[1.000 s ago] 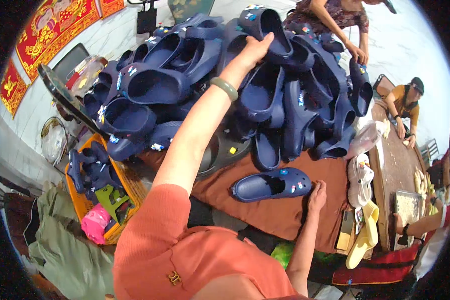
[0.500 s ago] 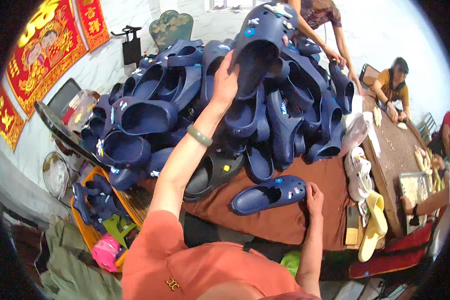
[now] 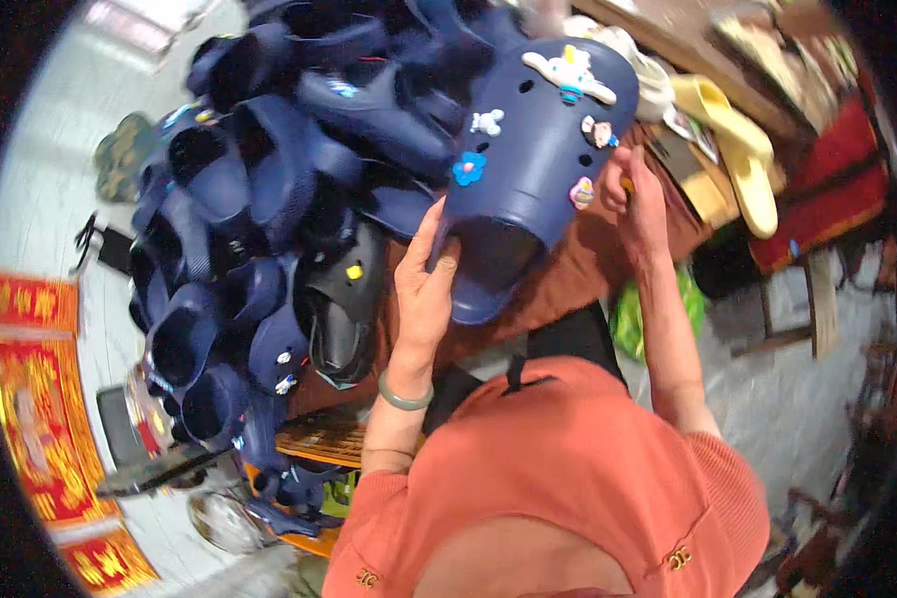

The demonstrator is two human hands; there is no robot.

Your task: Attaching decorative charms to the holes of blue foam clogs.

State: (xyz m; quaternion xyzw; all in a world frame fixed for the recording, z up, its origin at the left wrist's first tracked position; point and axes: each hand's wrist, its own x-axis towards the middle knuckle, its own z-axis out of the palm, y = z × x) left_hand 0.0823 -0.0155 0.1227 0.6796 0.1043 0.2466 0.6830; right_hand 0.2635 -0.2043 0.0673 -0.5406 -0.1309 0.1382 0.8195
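We have the navy clog held above the brown cloth, its heel end nearest our body and its toe pointing away. Our left hand grasps the clog's left side wall by the foot opening, fingers and thumb pressed together around that edge. We judge that this side hold serves to leave the upper uncovered, so that the charms on it, a blue flower among them, face us. Our right hand is just beside the clog's right side, its fingers loosely bent near the charms; we cannot tell whether they touch it or grip anything.

Left of the clog, the pile of navy clogs lies heaped, probably to be within reach, with a black clog nearer to it. Right of the clog lies a yellow shoe; below and to its left is an orange basket
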